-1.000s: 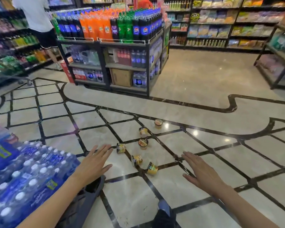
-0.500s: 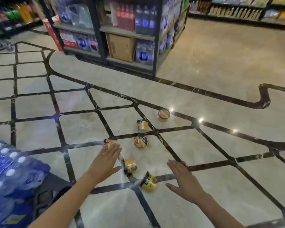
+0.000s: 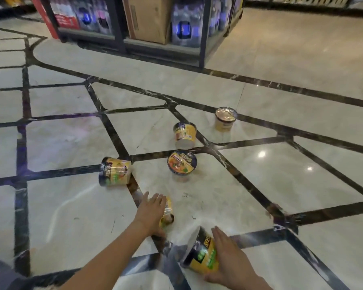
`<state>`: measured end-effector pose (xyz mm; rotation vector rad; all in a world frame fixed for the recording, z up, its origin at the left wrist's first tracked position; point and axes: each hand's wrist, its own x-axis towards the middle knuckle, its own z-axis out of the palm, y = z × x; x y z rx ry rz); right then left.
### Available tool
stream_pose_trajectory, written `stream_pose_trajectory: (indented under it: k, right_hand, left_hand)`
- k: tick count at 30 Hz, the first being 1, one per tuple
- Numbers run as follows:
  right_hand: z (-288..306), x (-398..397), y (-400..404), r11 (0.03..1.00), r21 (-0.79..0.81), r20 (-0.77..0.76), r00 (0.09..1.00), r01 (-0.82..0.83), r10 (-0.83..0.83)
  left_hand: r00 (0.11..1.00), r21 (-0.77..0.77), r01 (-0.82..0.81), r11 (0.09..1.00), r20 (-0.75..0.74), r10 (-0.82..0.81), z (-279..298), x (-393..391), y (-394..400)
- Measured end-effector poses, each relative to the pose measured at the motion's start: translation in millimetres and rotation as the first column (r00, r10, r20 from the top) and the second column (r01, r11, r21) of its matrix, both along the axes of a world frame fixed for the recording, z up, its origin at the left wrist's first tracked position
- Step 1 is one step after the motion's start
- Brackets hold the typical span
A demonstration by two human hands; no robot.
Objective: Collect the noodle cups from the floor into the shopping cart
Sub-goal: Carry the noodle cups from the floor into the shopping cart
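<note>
**Six noodle cups on the floor, two of them under the hands**

Six noodle cups are being shown on the marble floor [image 3: 71, 206], which is being crossed by dark inlaid lines. One tipped cup [image 3: 201, 255] is being grasped by the right hand [image 3: 228, 260], the fingers lying along its yellow side and the thumb wrapped beneath it. A second tipped cup [image 3: 167, 212] is being covered by the left hand [image 3: 151, 212]; its fingers are laid over the cup, and whether they are closing round it cannot be told.

Four further cups are being left untouched. One side-lying cup [image 3: 114, 171] is resting to the left, on a dark line. One upright cup [image 3: 182, 165] with a printed lid is standing near the middle. One cup [image 3: 184, 133] is lying tipped just beyond it, base toward the camera. The farthest cup [image 3: 225, 119] is standing upright, well apart from both hands.

One dark shelving unit [image 3: 203, 38] is being seen at the top, with one cardboard box [image 3: 149, 17] and wrapped packs of bottles [image 3: 183, 24] on its lowest shelf. The shopping cart cannot be made out.
</note>
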<state>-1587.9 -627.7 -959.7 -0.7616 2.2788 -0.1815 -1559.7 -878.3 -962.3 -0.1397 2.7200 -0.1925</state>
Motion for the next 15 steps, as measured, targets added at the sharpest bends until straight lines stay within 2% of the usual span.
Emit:
stream_pose_trajectory:
  k: [2,3,5,8,11,12,13,14,15]
  right_hand:
    - [-22.4,3.3,-2.8,0.998,-0.024,0.012,0.998,0.057,-0.057]
    - [-27.6,5.9,-3.7,0.996,-0.038,0.019,0.996,0.085,-0.085]
    - [-27.8,11.1,-4.6,0.995,-0.038,0.018,0.996,0.088,-0.087]
    - [-25.3,11.3,-4.2,0.997,-0.037,-0.021,0.998,0.063,-0.064]
    - [-28.5,6.6,-4.6,0.997,-0.045,-0.012,0.998,0.059,-0.060]
    - [-30.0,5.2,-5.2,0.997,-0.050,-0.006,0.999,0.052,-0.052]
    - [-30.6,4.9,-5.8,0.997,-0.056,0.005,0.999,0.050,-0.050]
    - [-30.8,5.2,-6.0,0.997,-0.063,0.014,0.998,0.055,-0.054]
    - [-32.2,5.3,-6.4,0.996,-0.070,0.018,0.998,0.061,-0.059]
  left_hand:
    - [0.999,-0.029,0.035,0.999,-0.040,-0.036,-23.8,-10.1,-5.3]
    - [0.989,-0.027,0.081,0.996,-0.122,-0.083,-34.6,-13.6,-8.6]
    - [0.962,-0.021,0.217,0.976,-0.164,-0.218,-49.4,-13.5,-15.7]
    - [0.845,-0.052,0.467,0.883,-0.270,-0.463,-43.2,-0.9,-26.3]
    - [0.770,-0.107,0.531,0.840,-0.353,-0.532,-30.8,12.2,-42.6]
    - [0.763,-0.100,0.509,0.855,-0.409,-0.501,-32.1,17.5,-45.5]
    - [0.783,-0.021,0.439,0.898,-0.481,-0.394,-36.0,25.0,-44.6]
    - [0.810,0.118,0.301,0.946,-0.555,-0.189,-41.1,32.3,-40.4]
    - [0.804,0.307,0.107,0.946,-0.587,0.100,-50.6,37.1,-33.5]
